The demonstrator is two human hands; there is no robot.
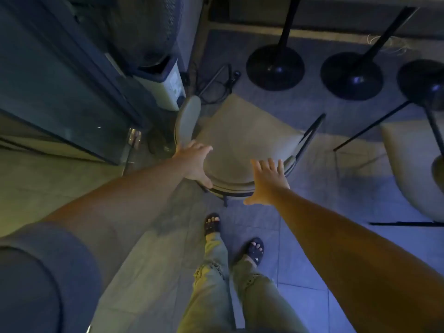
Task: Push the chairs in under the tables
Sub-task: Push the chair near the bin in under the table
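A beige cushioned chair point(242, 138) with a curved backrest and thin black frame stands on the tiled floor just in front of me, its seat facing the tables. My left hand point(194, 162) wraps the left part of the backrest rim, fingers on the inside and thumb on the outside. My right hand point(269, 181) is spread flat with fingers apart over the right part of the rim, holding nothing. Black round pedestal bases point(275, 67) of the tables stand beyond the chair. The table tops are mostly out of frame.
A second beige chair point(408, 169) stands at the right edge beside another pedestal base point(422, 82). A white floor appliance point(168, 85) and loose cables point(216, 85) lie left of the chair. A glass panel point(60, 104) runs along the left. My sandalled feet point(212, 223) are behind the chair.
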